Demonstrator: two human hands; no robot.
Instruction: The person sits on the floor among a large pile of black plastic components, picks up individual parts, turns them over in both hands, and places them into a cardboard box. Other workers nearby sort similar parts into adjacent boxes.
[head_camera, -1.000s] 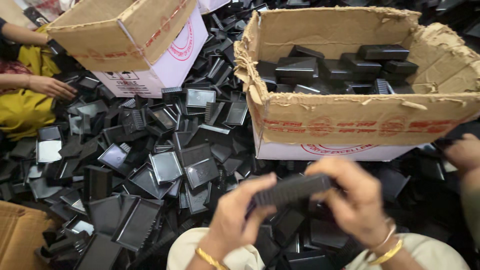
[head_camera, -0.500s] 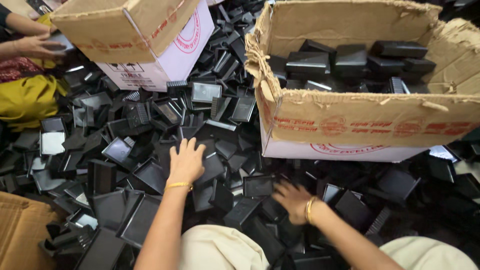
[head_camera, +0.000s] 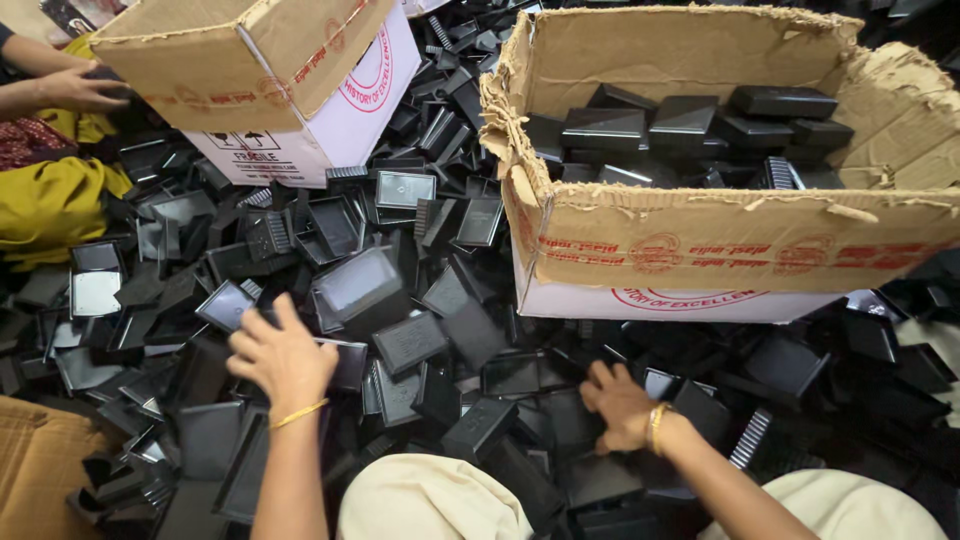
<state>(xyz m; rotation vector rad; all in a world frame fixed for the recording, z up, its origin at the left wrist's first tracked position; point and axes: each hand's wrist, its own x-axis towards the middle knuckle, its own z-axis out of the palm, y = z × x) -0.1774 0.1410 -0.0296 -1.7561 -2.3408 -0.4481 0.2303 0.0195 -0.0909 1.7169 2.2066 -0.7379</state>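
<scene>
At the bottom edge the person's knees, in pale cream cloth, are cut off by the frame. Just beyond them both hands reach down into a deep heap of small black rectangular plastic casings that covers the floor.

The left hand, a thin gold bangle at the wrist, lies palm down with fingers spread across the heap; its fingertips rest on a shallow black tray-shaped casing, and whether they have closed around anything cannot be told. The right hand, also with a gold bangle, is pressed down among the pieces with fingers curled; what it grips, if anything, is hidden beneath it.

The casings are dull black, some turned open side up like shallow trays, some showing a glossy flat face, a few with ribbed edges; they lie jumbled at every angle.

Beyond the right hand stands a torn brown cardboard box with a white lower band and red print, holding stacked black casings. Further left sits a second brown and white cardboard box, tilted. At the far left edge another person's hand touches a black piece; yellow cloth lies below it, partly cut off.
</scene>
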